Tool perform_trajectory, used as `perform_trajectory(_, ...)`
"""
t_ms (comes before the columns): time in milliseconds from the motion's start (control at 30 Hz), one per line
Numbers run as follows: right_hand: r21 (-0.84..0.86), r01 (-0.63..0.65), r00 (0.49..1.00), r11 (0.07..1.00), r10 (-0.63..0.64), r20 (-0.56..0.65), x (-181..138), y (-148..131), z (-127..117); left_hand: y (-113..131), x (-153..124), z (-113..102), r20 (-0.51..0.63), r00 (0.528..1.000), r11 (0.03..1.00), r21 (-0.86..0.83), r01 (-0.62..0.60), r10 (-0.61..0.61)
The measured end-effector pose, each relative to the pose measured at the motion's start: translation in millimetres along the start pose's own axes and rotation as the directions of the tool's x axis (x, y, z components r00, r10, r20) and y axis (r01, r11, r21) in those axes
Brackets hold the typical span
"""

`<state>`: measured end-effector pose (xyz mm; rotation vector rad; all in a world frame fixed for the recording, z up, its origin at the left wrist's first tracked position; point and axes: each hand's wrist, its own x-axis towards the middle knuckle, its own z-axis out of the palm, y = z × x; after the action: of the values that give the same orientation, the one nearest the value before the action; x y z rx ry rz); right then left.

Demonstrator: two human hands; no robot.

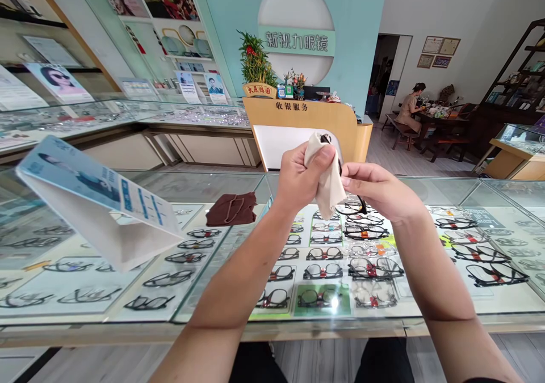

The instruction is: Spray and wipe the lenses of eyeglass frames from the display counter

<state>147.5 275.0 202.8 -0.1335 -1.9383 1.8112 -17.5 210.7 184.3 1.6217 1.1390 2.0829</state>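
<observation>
Both hands are raised above a glass display counter (238,320). My left hand (300,176) is closed on a beige cleaning cloth (328,187), pinching it around a pair of dark-framed glasses (340,164). My right hand (377,187) is closed on the other side of the glasses, and one black temple arm hangs down below it. The cloth hides most of the frame.
Rows of spectacle frames (326,255) lie under the counter glass. A folded brown cloth (232,209) and a tilted blue-and-white sign card (97,201) sit on top. A wooden cashier desk (304,125) stands behind. A person (411,108) sits at a far table.
</observation>
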Motion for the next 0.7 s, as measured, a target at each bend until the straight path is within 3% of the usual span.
perform_trajectory(200, -0.004, 0.017, 0.991, 1.000, -0.017, -0.134, -1, -4, -2, -3, 11, -25, 0.245, 0.962, 0.990, -0.038, 0.133, -0.120)
perform_trajectory(333, -0.002, 0.013, 0.984, 1.000, -0.013, -0.175, -3, -6, -4, -1, 14, -29, 0.309, 0.944, 0.987, -0.071, 0.146, -0.117)
perform_trajectory(533, 0.041, -0.008, 0.993, 0.999, 0.013, -0.118, 0, -2, -3, 2, 12, -18, 0.265, 0.960, 0.990, -0.083, 0.112, -0.086)
perform_trajectory(700, 0.037, -0.009, 0.997, 0.999, 0.012, -0.070, 5, 5, 2, -8, 9, -9, 0.096, 0.994, 0.997, -0.044, 0.064, -0.060)
